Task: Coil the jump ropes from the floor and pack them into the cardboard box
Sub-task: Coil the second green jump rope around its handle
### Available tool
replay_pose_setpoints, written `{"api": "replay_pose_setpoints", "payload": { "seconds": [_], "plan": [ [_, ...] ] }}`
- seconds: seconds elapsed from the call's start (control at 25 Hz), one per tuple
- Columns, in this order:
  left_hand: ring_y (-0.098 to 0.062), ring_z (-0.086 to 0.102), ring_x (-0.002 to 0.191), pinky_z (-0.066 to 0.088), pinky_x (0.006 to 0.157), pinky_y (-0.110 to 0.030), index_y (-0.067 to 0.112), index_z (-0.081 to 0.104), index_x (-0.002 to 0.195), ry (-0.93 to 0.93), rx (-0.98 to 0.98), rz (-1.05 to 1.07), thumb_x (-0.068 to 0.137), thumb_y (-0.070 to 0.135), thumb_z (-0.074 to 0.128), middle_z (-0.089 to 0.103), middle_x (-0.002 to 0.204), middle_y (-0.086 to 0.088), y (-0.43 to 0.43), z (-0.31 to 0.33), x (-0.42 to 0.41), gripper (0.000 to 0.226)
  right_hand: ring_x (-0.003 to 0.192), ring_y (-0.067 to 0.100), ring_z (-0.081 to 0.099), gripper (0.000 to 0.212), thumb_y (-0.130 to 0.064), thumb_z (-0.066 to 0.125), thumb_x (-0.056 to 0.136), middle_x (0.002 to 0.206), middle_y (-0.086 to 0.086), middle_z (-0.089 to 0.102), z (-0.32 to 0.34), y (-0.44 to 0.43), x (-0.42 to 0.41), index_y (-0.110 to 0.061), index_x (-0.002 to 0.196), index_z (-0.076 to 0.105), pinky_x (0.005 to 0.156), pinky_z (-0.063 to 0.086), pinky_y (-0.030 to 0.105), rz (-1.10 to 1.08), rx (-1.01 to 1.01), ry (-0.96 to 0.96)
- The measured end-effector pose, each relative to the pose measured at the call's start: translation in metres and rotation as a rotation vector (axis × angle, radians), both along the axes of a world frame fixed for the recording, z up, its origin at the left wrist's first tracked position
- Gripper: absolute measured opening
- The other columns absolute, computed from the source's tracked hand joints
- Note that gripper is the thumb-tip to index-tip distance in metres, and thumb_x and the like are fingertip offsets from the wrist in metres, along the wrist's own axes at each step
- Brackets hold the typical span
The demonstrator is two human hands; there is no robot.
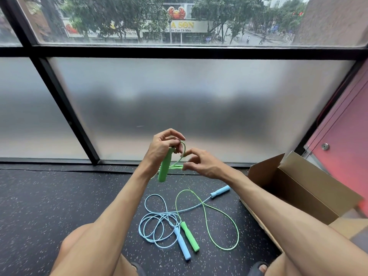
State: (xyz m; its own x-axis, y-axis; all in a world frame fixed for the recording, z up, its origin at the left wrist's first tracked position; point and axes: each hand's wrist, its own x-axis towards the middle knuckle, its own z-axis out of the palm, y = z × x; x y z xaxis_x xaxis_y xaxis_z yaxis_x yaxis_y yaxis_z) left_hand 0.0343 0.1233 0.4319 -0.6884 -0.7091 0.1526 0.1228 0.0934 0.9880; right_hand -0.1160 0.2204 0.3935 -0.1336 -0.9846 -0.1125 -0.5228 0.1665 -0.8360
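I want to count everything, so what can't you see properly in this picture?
Head view:
Cardboard box bottom: hidden by its near wall and the right forearm, so its contents are unknown.
Green jump rope loops: blurred and partly covered by the left hand.
Right hand: too blurred to tell if it pinches the rope.

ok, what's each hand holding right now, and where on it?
Left hand grips the green handle at its top end; right hand pinches the green cord looped just beside that handle.
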Motion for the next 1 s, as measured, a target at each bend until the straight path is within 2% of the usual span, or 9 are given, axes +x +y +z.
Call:
{"api": "replay_pose_setpoints", "payload": {
  "seconds": [0.04, 0.12, 0.24, 0.36, 0.52, 0.64, 0.72, 0.8, 1.0],
  "plan": [
    [-0.02, 0.054, 0.059, 0.044, 0.063, -0.026, -0.007, 0.062, 0.095, 0.005, 0.001, -0.004, 0.09, -0.01, 0.048, 0.059, 0.068, -0.018, 0.0, 0.001, 0.0, 0.015, 0.085, 0.022, 0.069, 0.008, -0.019, 0.063, 0.094, 0.091, 0.007, 0.075, -0.002, 0.0, 0.002, -0.023, 0.1, 0.059, 0.086, 0.055, 0.042, -0.001, -0.022, 0.01],
    [-0.019, 0.055, 0.059, 0.045, 0.063, -0.026, -0.006, 0.062, 0.097, 0.007, -0.004, 0.02, 0.091, -0.009, 0.048, 0.059, 0.067, -0.018, -0.004, 0.0, 0.001, 0.016, 0.074, 0.022, 0.065, 0.014, -0.019, 0.062, 0.095, 0.078, 0.003, 0.07, -0.002, -0.002, 0.004, -0.023, 0.083, 0.056, 0.081, 0.056, 0.048, -0.035, -0.083, 0.088],
    [-0.019, 0.06, 0.062, 0.048, 0.069, -0.03, 0.0, 0.065, 0.099, -0.099, -0.123, 0.136, 0.09, -0.008, 0.048, 0.064, 0.067, -0.016, -0.016, -0.009, 0.004, 0.022, 0.072, 0.029, 0.07, 0.013, -0.015, 0.055, 0.099, 0.077, 0.011, 0.072, 0.006, -0.001, 0.002, -0.015, 0.086, 0.052, 0.073, 0.058, 0.05, -0.181, -0.206, 0.027],
    [-0.016, 0.065, 0.068, 0.05, 0.069, -0.03, 0.011, 0.07, 0.096, -0.303, -0.292, 0.159, 0.087, -0.003, 0.048, 0.071, 0.069, -0.009, -0.019, -0.015, 0.004, 0.028, 0.05, 0.03, 0.063, 0.012, -0.012, 0.055, 0.099, 0.065, 0.015, 0.068, 0.018, 0.004, 0.001, -0.007, 0.089, 0.05, 0.049, 0.055, 0.039, -0.234, -0.336, -0.092],
    [-0.017, 0.052, 0.057, 0.042, 0.058, -0.028, 0.013, 0.066, 0.087, -0.308, -0.345, -0.031, 0.093, 0.024, 0.063, 0.058, 0.061, -0.007, -0.009, -0.021, -0.005, 0.013, 0.044, 0.017, 0.057, 0.012, -0.016, 0.061, 0.096, 0.058, 0.003, 0.065, 0.018, 0.007, 0.006, -0.015, 0.086, 0.053, 0.048, 0.049, 0.033, -0.149, -0.408, 0.193],
    [-0.008, 0.035, 0.05, 0.031, 0.051, -0.026, 0.006, 0.059, 0.079, -0.372, -0.46, 0.05, 0.093, 0.025, 0.067, 0.044, 0.056, 0.002, -0.012, -0.028, -0.01, 0.025, 0.059, 0.016, 0.065, 0.015, -0.029, 0.064, 0.094, 0.072, 0.003, 0.07, 0.011, 0.006, 0.002, -0.017, 0.096, 0.055, 0.06, 0.054, 0.034, -0.062, -0.192, 0.35],
    [-0.006, 0.041, 0.052, 0.033, 0.051, -0.021, 0.002, 0.059, 0.081, -0.434, -0.495, 0.219, 0.095, 0.027, 0.064, 0.05, 0.06, 0.003, -0.014, -0.029, -0.01, 0.029, 0.072, 0.023, 0.07, 0.022, -0.033, 0.062, 0.096, 0.083, 0.01, 0.074, 0.001, 0.008, -0.008, -0.011, 0.1, 0.061, 0.068, 0.057, 0.036, -0.013, 0.097, 0.421],
    [-0.018, 0.056, 0.066, 0.041, 0.058, -0.029, 0.002, 0.057, 0.088, -0.477, -0.448, 0.407, 0.1, 0.032, 0.054, 0.06, 0.072, -0.005, -0.021, -0.027, -0.005, 0.033, 0.078, 0.027, 0.073, 0.024, -0.028, 0.057, 0.099, 0.088, 0.015, 0.075, -0.012, 0.011, -0.025, -0.005, 0.099, 0.068, 0.068, 0.056, 0.034, -0.027, 0.305, 0.459],
    [-0.044, 0.063, 0.085, 0.047, 0.072, -0.045, -0.004, 0.057, 0.08, -0.461, -0.114, 0.878, 0.105, 0.032, 0.033, 0.065, 0.093, -0.033, -0.067, -0.037, 0.025, 0.05, 0.101, 0.031, 0.066, 0.022, -0.025, 0.053, 0.099, 0.11, 0.015, 0.07, -0.017, 0.032, -0.07, -0.008, 0.108, 0.065, 0.082, 0.05, 0.036, -0.237, 0.402, 0.69]
  ]
}}
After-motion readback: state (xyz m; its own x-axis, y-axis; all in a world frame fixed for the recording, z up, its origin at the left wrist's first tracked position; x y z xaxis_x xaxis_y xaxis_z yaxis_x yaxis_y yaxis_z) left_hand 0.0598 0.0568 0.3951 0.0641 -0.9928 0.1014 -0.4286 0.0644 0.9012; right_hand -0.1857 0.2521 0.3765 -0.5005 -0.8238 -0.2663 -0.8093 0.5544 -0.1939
